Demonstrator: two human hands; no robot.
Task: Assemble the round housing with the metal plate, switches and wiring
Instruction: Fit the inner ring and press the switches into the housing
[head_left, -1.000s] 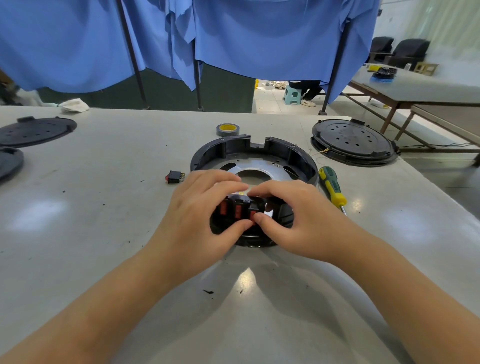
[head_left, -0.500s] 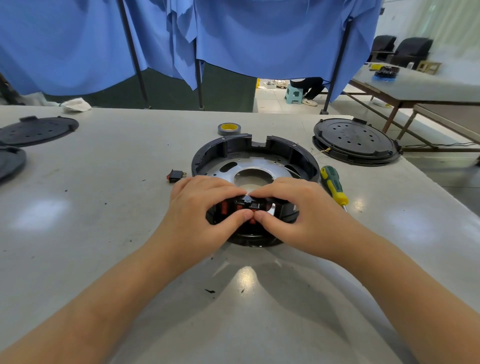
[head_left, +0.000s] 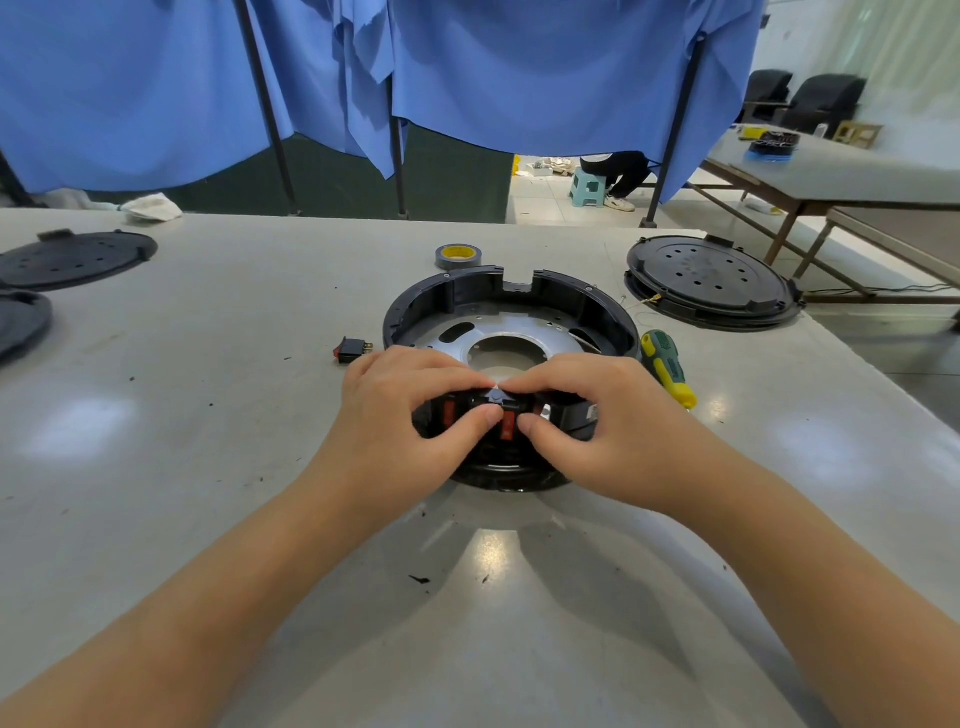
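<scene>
Reaching in from the near edge of the grey table, two bare forearms meet at the near wall of the round housing. The left hand curls over that wall, its fingers on top and its thumb pressed against the front, pinching the part of the rim where the red switches sit. The right hand mirrors it, fingers curled over the top and thumb pressing just beside the middle switch, so both hands grip the housing's near wall with fingertips almost touching above a small black tab. One more red switch shows under the left fingers; whether a third sits under the right hand is hard to tell.

Inside the housing lies the metal plate, silvery, with a large round hole in its middle and an oval slot at its left. A thin wire crosses its right side.

Just left of the housing a loose black rocker switch lies on the table. Touching the housing's right side is a screwdriver with a green and yellow handle. Beyond the far wall stands a roll of grey tape. Farther right rests a black round cover with holes, and at far left two more dark discs. Blue curtains hang behind.
</scene>
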